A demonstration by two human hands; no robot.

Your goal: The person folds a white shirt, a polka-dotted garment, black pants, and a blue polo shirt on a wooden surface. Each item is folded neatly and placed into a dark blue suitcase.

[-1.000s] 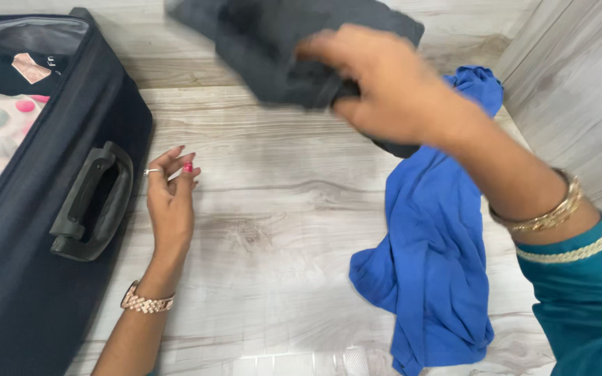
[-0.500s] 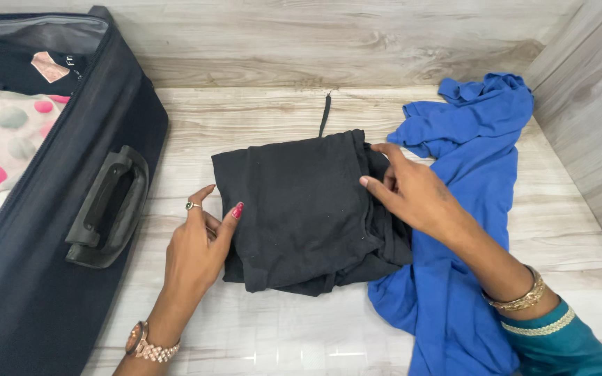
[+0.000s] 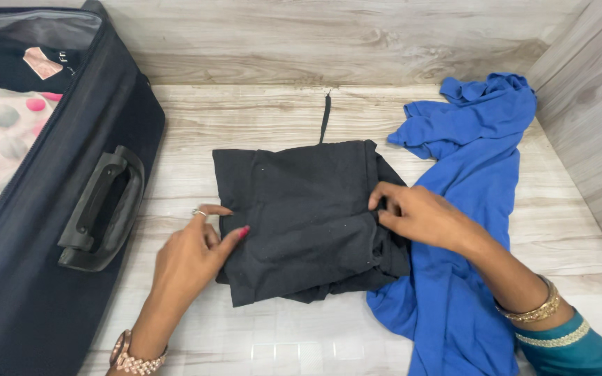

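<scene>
One label only — a small, pale pink tag (image 3: 40, 63), roughly diamond-shaped and lying askew, on the dark fabric inside the open navy suitcase (image 3: 71, 139) at the upper left, just above a spotted cloth (image 3: 1, 136) — no packages, signs or screens.

left hand (image 3: 193, 254) flat, fingers spread, palm down; right hand (image 3: 419, 216) fingers curled, pinching; both forearms reach in from below.
</scene>
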